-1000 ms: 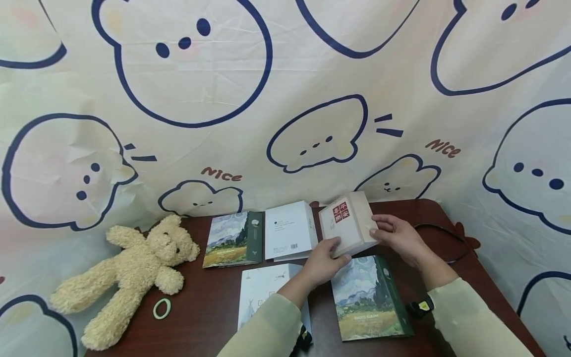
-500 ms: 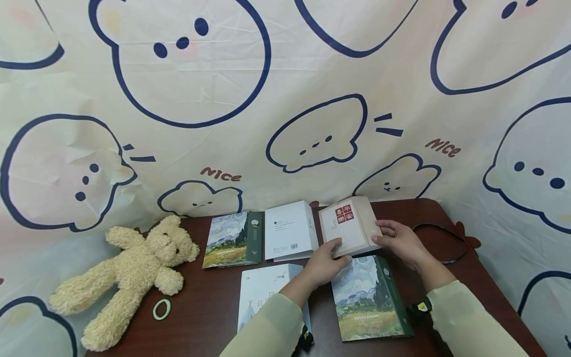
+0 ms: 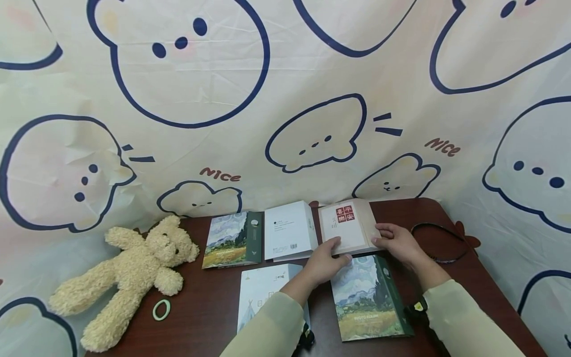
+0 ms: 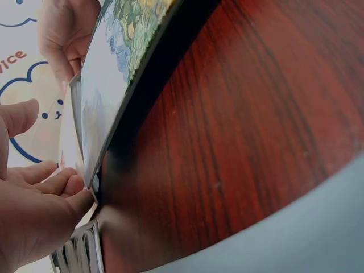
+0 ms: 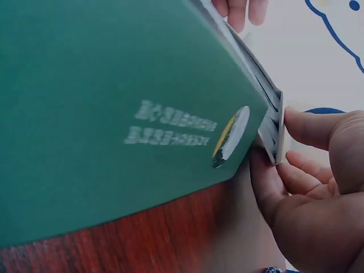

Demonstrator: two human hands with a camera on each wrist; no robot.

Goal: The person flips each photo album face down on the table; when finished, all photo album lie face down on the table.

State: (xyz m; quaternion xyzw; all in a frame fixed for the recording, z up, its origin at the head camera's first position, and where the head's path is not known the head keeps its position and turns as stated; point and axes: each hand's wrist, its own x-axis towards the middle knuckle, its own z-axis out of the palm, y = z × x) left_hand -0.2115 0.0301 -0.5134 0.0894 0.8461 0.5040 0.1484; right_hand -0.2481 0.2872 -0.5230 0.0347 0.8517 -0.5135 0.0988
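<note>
A thick cream photo album [image 3: 343,233] with a red square of characters lies at the table's back right, its cover facing up. My right hand [image 3: 399,243] pinches its lower right corner; in the right wrist view the thumb [image 5: 310,128] presses on the spine, with fingers around the underside. My left hand [image 3: 323,260] is at the lower left corner, fingers touching the edge, the thumb apart from the cover in the left wrist view. Just in front lies a green-spined landscape photo album [image 3: 366,302].
A white album [image 3: 290,230] and another landscape album [image 3: 232,240] stand in the back row to the left. A pale blue album [image 3: 263,285] lies partly under the left sleeve. A teddy bear [image 3: 138,277], green ring [image 3: 161,310] and black cable [image 3: 439,225] are on the table.
The cream album has tipped down from a tilt to nearly flat on the table. My right hand has lowered slightly with it; my left hand has hardly moved.
</note>
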